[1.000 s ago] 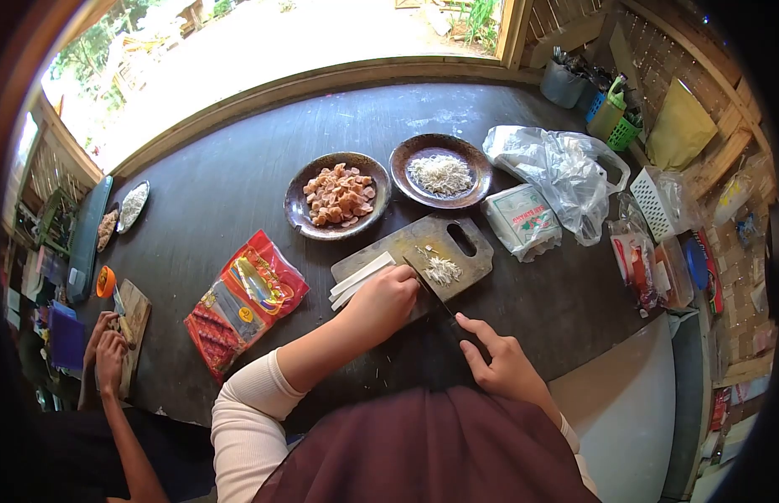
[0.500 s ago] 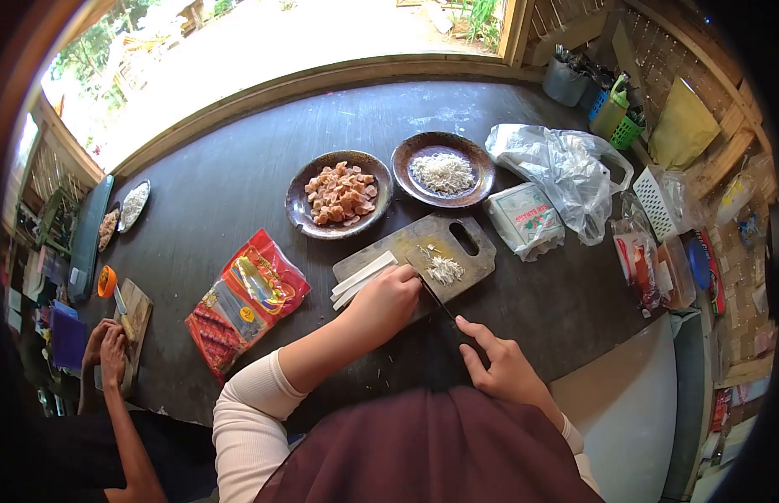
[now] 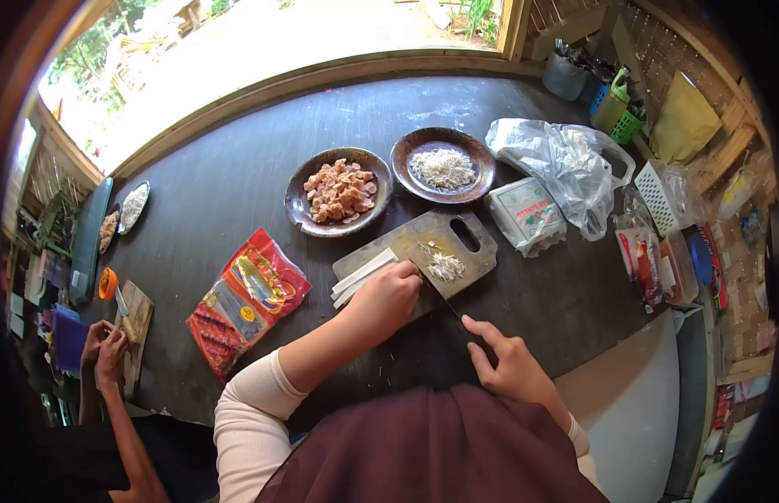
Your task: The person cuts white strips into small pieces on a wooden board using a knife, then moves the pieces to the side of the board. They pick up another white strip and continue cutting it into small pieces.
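Note:
My left hand (image 3: 392,293) is closed over the ends of some white strips (image 3: 362,277) on the grey cutting board (image 3: 423,235). Beside its fingertips lies the dark blade of a knife (image 3: 439,295), slanting down to the right. My right hand (image 3: 508,362) is wrapped round the handle end of that knife, index finger pointing along it. A small pile of white shreds (image 3: 446,267) sits on the board right of the blade. Behind the board stand a plate of sliced sausage (image 3: 342,193) and a plate of white shreds (image 3: 442,169).
A red packet (image 3: 248,303) lies at left, a square white packet (image 3: 526,215) and plastic bags (image 3: 565,168) at right. At far left another person's hands (image 3: 104,348) are by a small wooden board (image 3: 136,323) with a knife. Utensil containers (image 3: 565,80) stand back right.
My right hand and the knife handle have shifted slightly right and down. My left hand stays nearly in place. The other person's hands have moved slightly.

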Demonstrator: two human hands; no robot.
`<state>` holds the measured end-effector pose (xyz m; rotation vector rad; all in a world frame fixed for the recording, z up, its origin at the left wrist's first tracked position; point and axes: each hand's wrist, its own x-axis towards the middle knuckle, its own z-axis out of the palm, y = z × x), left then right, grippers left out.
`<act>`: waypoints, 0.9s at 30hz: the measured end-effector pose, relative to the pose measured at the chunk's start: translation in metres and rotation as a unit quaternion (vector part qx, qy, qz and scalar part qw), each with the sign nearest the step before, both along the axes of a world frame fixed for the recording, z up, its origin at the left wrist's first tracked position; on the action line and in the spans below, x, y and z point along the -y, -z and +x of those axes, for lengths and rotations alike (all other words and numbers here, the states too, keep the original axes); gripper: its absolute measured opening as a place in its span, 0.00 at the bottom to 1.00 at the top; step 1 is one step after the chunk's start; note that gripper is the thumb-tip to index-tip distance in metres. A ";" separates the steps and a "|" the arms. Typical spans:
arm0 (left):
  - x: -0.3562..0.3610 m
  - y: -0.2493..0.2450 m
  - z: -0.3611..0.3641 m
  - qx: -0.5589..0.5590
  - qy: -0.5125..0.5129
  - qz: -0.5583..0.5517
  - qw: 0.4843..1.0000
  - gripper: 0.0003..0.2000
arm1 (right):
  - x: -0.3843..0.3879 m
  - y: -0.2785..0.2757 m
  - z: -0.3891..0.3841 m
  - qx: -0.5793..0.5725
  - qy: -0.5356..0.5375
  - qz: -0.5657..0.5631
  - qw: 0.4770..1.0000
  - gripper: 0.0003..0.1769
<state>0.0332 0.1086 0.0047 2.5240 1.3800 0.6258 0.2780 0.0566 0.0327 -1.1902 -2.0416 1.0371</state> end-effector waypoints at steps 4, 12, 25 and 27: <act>-0.001 -0.001 -0.002 -0.011 0.018 0.015 1.000 0.04 | 0.014 -0.019 0.011 0.007 0.016 -0.061 0.998 0.22; 0.000 0.001 -0.001 0.007 0.004 -0.002 1.000 0.05 | 0.017 -0.022 0.011 0.045 0.034 -0.145 0.988 0.24; -0.001 0.001 -0.001 -0.001 0.010 -0.005 1.000 0.04 | 0.011 -0.011 0.008 -0.003 0.017 -0.087 0.996 0.22; -0.001 0.000 -0.001 0.008 0.010 -0.003 1.000 0.04 | 0.010 -0.015 0.008 0.029 0.016 -0.119 0.992 0.22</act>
